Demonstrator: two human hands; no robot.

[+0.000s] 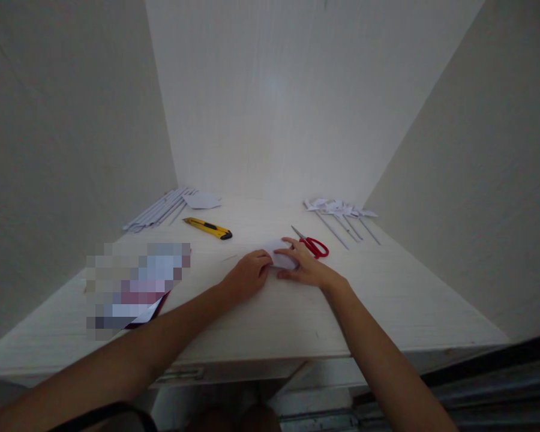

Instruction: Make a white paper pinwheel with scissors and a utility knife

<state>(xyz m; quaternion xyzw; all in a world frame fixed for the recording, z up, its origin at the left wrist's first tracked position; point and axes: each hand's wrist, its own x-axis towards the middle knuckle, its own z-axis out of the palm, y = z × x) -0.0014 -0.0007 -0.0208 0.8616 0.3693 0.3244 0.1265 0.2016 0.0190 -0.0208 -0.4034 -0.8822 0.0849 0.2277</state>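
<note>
A small piece of white paper (281, 259) lies on the white table between my two hands. My left hand (248, 276) is closed, its curled fingers gripping the paper's left edge. Spread over the right part of the same paper, the fingers of my right hand (303, 265) are apart and press on it. Red-handled scissors (315, 247) lie just beyond my right hand, blades pointing away to the left. Farther off to the left is a yellow box cutter (207, 228).
Thin rolled paper sticks (155, 211) lie bundled at the back left, beside a loose paper sheet (202, 200). Several paper pinwheels on sticks (339, 209) rest at the back right. A blurred-out flat item (146, 288) lies at left. Walls (270, 120) enclose the table's back and sides.
</note>
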